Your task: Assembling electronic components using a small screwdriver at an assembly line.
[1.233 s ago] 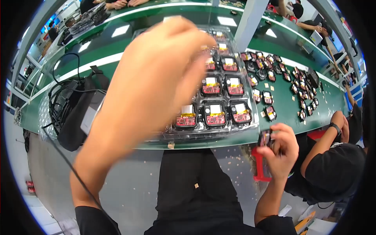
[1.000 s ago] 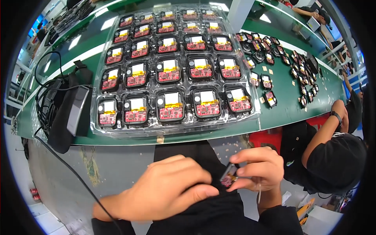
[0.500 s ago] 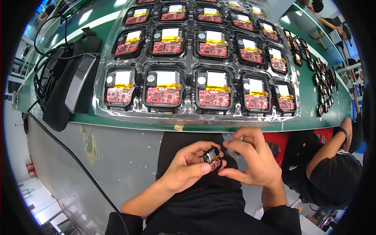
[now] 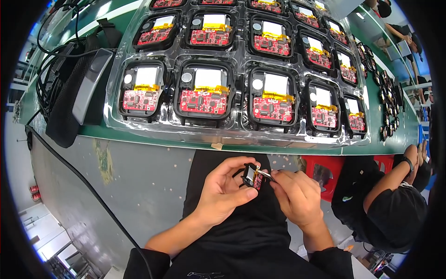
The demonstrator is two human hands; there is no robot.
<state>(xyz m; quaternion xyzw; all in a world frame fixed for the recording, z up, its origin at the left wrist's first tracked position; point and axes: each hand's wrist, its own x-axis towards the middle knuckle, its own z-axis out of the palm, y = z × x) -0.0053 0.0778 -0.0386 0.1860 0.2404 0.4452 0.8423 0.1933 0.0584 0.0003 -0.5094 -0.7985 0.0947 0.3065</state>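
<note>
I am in a big workroom with a long green surface, and a see-through tray sits on it. Left of the tray lies a soft black bag with a silver bar along it. It may be set there to leave room for the tray.

The tray holds rows of black cases with red boards and white blocks. Each one has its own pocket, maybe so they don't bump. They face up, so their insides are easy to see.

In front of the tray, over the person's lap, is one more small black case. The left hand has it in a thumb-and-finger grip, tipped a bit, probably to keep it steady. To its right, the right hand pinches a thin metal tool in its grip. The tip points into the case, but I can't tell if it touches.

More to the right, in front of the tray, I see a red stool. Right of the tray are a heap of little black parts and, nearer me, another person in black.
</note>
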